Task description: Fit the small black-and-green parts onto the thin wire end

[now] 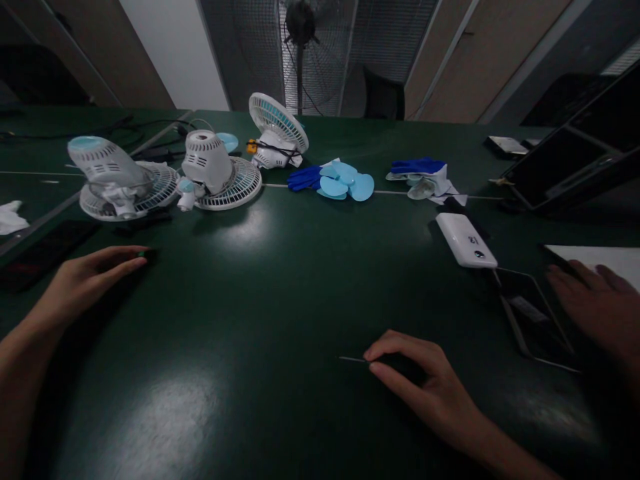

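Over the left part of the dark green table, my left hand (85, 277) pinches a small green-and-dark piece (143, 254) between thumb and fingertips; its kind is too small to make out. My right hand (425, 380) is low at centre right, thumb and forefinger closed on one end of a thin metal rod (353, 359). The rod points left, close above the tabletop. Beyond my left hand lie two white fan heads, one at the far left (113, 177) and another beside it (210, 170), their grilles face down.
A third fan (277, 133) leans farther back. Light-blue fan blades (346, 181) lie by blue gloves (304, 178); more gloves (425, 177) sit to the right. A white power bank (466, 240), a phone (535, 317) and another person's hand (595, 300) are at the right.
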Action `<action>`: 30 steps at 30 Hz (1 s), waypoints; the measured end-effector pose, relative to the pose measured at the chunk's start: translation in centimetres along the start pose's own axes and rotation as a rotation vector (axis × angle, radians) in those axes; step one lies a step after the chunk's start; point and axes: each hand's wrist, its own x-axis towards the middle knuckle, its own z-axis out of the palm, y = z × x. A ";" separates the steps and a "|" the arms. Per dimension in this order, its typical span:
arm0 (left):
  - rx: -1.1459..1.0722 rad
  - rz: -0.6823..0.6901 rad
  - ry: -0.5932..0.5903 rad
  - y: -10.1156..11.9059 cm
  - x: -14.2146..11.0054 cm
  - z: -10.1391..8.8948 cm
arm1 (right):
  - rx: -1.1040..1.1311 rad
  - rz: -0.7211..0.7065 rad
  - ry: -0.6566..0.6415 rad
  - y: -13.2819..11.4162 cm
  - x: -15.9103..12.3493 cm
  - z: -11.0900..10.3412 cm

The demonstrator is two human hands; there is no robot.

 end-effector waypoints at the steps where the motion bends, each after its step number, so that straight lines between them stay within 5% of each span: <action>1: 0.002 -0.004 -0.003 0.0 0.1 0.0 | 0.001 0.001 -0.002 0.0 0.0 0.0; 15: -0.061 -0.066 -0.035 0.0 0.4 0.2 | 0.015 0.010 -0.026 0.2 0.0 -0.1; 30: -0.094 -0.052 0.057 0.7 -0.4 0.5 | 0.027 0.008 -0.028 0.1 -0.1 0.0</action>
